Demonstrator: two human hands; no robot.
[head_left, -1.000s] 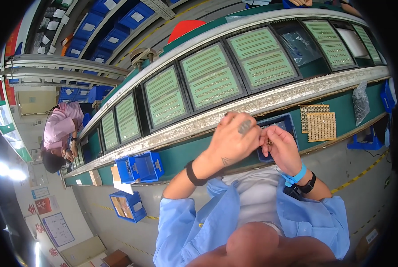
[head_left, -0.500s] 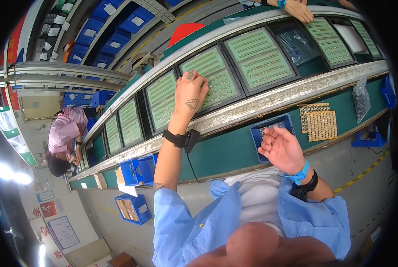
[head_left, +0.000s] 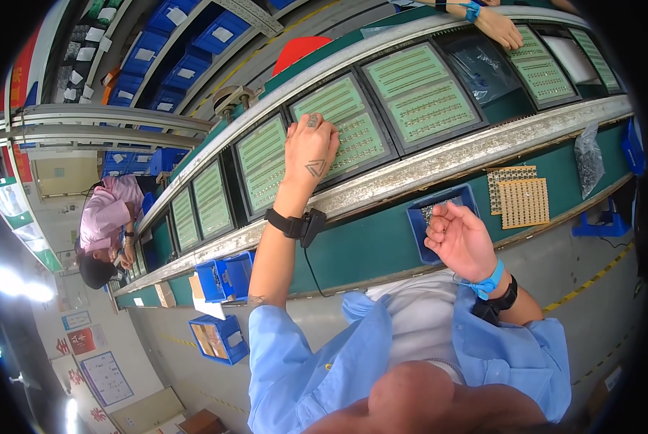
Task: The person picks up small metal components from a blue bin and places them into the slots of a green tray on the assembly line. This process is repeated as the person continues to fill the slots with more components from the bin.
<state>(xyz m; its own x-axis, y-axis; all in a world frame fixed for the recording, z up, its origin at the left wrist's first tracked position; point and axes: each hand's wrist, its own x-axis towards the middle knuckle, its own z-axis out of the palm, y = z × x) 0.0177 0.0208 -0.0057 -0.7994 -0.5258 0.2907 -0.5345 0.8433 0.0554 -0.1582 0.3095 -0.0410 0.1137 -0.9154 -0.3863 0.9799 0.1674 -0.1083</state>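
My left hand (head_left: pixel 311 153) rests over a green circuit board panel (head_left: pixel 356 137) in a dark tray, its fingers bent down and their tips hidden behind the hand. Whatever it pinches is out of sight. My right hand (head_left: pixel 463 244) is palm up with curled fingers, at the near right side of a blue bin (head_left: pixel 416 230) that holds small metal parts (head_left: pixel 431 211). Thumb and fingers come together there, and I cannot make out what is between them. More green panels (head_left: pixel 423 90) lie in trays along the line on both sides.
A metal rail (head_left: pixel 382 188) runs along the line's near edge. Two tan perforated boards (head_left: pixel 524 204) and a clear plastic bag (head_left: pixel 589 160) lie to the right. Blue bins (head_left: pixel 226 276) hang at the left. A co-worker's hand (head_left: pixel 499 27) touches a far-right panel; another person (head_left: pixel 107 228) bends over the far left.
The fingers of my right hand have curled and shifted slightly. My left hand has barely moved. The co-worker's hand at the top has moved a little to the right and nearer.
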